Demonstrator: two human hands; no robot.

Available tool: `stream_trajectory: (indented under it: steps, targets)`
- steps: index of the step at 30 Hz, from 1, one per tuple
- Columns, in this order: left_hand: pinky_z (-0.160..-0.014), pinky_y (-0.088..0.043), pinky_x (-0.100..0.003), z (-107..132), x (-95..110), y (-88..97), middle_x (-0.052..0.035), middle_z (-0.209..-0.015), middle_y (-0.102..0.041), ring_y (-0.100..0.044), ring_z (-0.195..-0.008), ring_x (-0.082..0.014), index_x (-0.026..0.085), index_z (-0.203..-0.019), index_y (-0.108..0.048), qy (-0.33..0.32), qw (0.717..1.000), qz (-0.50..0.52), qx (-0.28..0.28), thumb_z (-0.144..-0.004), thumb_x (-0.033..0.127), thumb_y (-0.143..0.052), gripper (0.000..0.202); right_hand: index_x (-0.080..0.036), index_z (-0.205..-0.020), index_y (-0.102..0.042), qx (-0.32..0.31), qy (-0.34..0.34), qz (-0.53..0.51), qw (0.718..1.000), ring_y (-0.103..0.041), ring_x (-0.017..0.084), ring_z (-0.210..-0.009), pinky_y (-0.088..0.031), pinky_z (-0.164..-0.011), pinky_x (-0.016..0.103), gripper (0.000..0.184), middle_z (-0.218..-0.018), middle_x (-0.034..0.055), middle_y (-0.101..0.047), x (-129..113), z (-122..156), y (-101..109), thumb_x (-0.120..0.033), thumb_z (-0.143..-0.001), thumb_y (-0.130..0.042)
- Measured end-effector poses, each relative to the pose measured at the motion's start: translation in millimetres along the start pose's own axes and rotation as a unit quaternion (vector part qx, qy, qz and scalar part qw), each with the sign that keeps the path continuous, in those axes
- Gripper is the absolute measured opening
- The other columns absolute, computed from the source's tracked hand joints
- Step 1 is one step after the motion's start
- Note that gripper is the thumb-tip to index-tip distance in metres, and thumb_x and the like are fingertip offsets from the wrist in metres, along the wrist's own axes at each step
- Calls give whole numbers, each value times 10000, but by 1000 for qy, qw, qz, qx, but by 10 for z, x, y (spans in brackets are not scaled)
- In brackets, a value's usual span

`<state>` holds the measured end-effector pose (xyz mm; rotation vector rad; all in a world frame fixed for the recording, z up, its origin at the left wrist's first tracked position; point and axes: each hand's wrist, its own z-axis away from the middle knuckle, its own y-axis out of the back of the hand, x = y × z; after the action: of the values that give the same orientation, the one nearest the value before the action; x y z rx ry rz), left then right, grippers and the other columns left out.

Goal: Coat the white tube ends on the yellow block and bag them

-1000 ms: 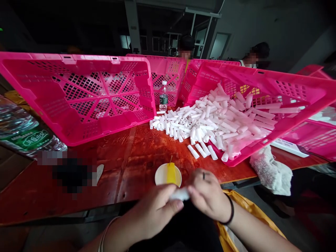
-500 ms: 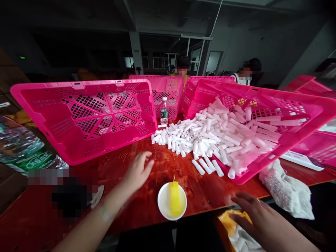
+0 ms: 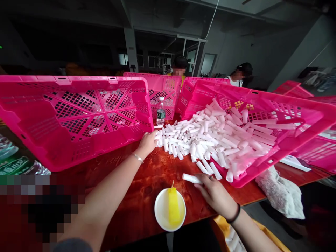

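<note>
A heap of white tubes (image 3: 196,134) spills from a tipped pink basket (image 3: 296,108) onto the red-brown table. At the heap's left end, my left hand (image 3: 147,143) has its fingers closed around a white tube (image 3: 156,138), partly hidden by the hand. My right hand (image 3: 216,192), in front of the heap, grips another white tube (image 3: 189,177), held nearly level and pointing left. Between my forearms, near the table's front edge, sits a white bowl (image 3: 160,210) with a yellow block (image 3: 173,206) in it; a thin stick pokes out at the block's top.
Another pink basket (image 3: 57,157) stands on its side at left. A small water bottle (image 3: 161,112) is between the baskets, a large bottle (image 3: 15,164) at far left. A white cloth bundle (image 3: 282,192) hangs at the right edge, above a yellow sack (image 3: 223,225) holding tubes. Two people are behind.
My left hand has reached forward to the heap and closed on a tube. My right hand, empty before, has come up over the table and now holds a tube. The view has shifted slightly.
</note>
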<state>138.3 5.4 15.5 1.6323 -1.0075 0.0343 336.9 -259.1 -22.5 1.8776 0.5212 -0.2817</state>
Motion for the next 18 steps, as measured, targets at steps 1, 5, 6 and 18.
stream_trajectory:
  steps: [1, 5, 6, 18]
  targets:
    - [-924, -448, -354, 140, 39, 26, -95, -1121, -626, -587, -1031, -221, 173, -1305, -448, -4, 1000, 19, 2, -819, 120, -572, 505, -188, -1203, -573, -17, 30, -58, 998, -653, 236, -903, -559, -787, 374, 296, -1021, 122, -668, -58, 47, 44, -227, -929, -469]
    - [-786, -508, -282, 945, 120, 146, -31, -975, -652, -640, -852, -161, 209, -1318, -410, -2, 995, 89, -40, -788, 132, -573, 560, -221, -1357, -461, -47, 82, -156, 983, -619, 194, -1005, -539, -873, 326, 398, -1127, 113, -634, -266, 106, -13, -205, -962, -416]
    - [-790, -508, -293, 1159, 110, 175, -30, -966, -648, -638, -857, -167, 215, -1237, -498, -7, 992, 99, -73, -781, 136, -572, 469, -213, -1368, -450, -42, 85, -153, 984, -614, 196, -1012, -536, -883, 332, 409, -1137, 122, -621, -296, 99, -71, -195, -961, -412]
    - [-904, -466, -410, 2340, 269, 285, -73, -1083, -613, -557, -1026, -249, 236, -1087, -610, -21, 998, -47, -44, -879, 250, -454, 260, -196, -1172, -580, -61, 63, -227, 970, -612, 200, -926, -547, -812, 351, 268, -1011, 98, -615, -298, 40, -177, -183, -916, -504]
